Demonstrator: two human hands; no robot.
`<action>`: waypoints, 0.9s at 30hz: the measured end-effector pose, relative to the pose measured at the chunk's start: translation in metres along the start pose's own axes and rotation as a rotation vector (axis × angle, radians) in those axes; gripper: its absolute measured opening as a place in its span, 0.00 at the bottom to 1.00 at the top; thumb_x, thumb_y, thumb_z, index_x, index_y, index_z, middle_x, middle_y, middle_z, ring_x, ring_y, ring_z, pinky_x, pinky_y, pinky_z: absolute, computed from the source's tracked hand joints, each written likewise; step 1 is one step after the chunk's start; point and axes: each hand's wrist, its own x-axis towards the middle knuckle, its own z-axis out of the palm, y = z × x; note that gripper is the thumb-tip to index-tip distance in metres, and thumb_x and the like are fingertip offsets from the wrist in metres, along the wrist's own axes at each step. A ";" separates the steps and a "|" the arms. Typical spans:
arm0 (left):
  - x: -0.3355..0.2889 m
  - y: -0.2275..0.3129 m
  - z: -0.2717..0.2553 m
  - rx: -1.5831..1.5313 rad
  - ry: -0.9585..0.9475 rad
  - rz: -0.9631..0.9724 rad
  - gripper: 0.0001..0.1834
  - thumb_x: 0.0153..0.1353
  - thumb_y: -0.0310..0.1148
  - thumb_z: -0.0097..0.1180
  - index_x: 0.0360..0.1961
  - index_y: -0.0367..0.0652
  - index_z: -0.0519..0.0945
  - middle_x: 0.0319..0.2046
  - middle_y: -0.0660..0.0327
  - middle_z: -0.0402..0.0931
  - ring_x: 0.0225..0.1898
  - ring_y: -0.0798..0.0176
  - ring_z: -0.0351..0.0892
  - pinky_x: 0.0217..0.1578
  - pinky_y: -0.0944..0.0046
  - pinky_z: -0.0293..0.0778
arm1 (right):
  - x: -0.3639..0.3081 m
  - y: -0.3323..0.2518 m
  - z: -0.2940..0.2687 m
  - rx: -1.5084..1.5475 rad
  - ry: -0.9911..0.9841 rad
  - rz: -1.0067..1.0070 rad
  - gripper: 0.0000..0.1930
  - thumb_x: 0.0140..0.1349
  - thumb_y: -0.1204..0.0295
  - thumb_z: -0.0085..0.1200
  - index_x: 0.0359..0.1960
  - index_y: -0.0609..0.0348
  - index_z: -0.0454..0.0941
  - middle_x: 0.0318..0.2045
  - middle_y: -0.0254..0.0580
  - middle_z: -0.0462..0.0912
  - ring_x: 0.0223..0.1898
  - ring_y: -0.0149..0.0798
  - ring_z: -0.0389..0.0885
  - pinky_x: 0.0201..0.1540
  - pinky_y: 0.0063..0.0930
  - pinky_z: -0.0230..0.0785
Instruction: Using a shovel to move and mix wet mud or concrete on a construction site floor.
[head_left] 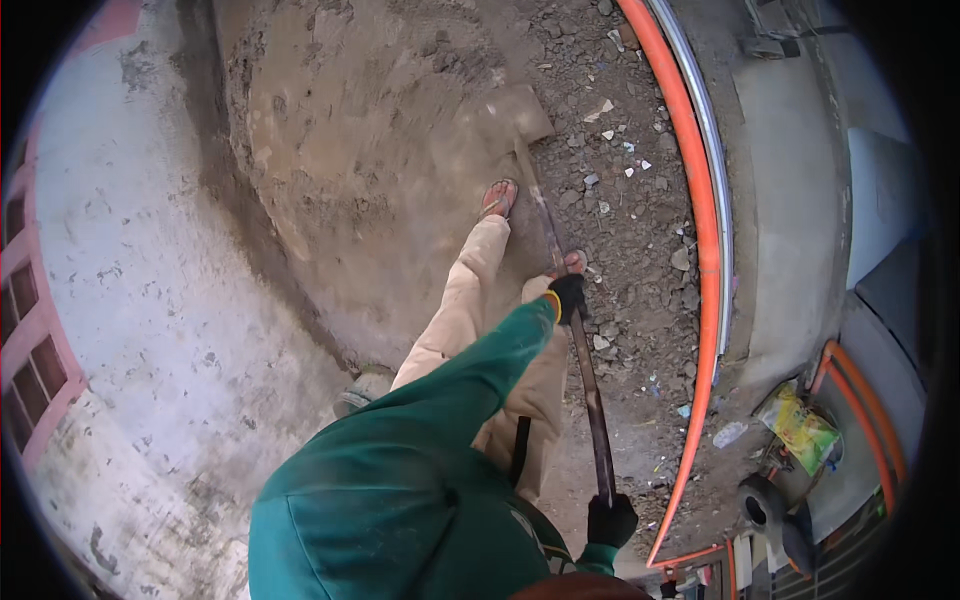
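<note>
Long-handled shovel [595, 400] slants across the ground, its dust-coloured blade resting at the border of smooth brown soil [340, 130] and loose rubble [630, 210]. Left hand [567, 297], dark-gloved with a yellow cuff, grips the shaft partway along; right hand [611, 520], also gloved, closes round the near end. Sandalled left foot [499, 198] stands just short of the blade. Orange pipe [706, 240] curves along the rubble's right side; whitish wall [150, 250] at far left.
</note>
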 end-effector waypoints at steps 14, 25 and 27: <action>-0.048 0.274 0.005 -0.045 -0.230 -0.069 0.14 0.62 0.39 0.52 0.20 0.54 0.67 0.13 0.72 0.60 0.13 0.68 0.63 0.24 0.59 0.70 | 0.010 -0.199 0.000 -0.017 0.096 -0.189 0.12 0.51 0.58 0.59 0.22 0.51 0.74 0.16 0.47 0.78 0.19 0.55 0.79 0.22 0.49 0.69; -0.169 0.299 -0.010 -0.307 -0.897 0.054 0.13 0.61 0.44 0.51 0.25 0.53 0.65 0.16 0.71 0.59 0.18 0.70 0.62 0.29 0.61 0.61 | 0.045 -0.150 0.030 0.281 -0.117 -0.445 0.09 0.51 0.67 0.56 0.28 0.57 0.71 0.22 0.50 0.72 0.26 0.57 0.74 0.29 0.49 0.63; -0.179 0.275 0.003 -0.278 -0.817 0.084 0.13 0.61 0.44 0.51 0.23 0.53 0.65 0.15 0.71 0.59 0.17 0.69 0.62 0.28 0.61 0.62 | 0.055 -0.121 0.037 0.369 -0.077 -0.404 0.10 0.50 0.69 0.57 0.27 0.60 0.70 0.23 0.53 0.73 0.28 0.59 0.74 0.31 0.48 0.65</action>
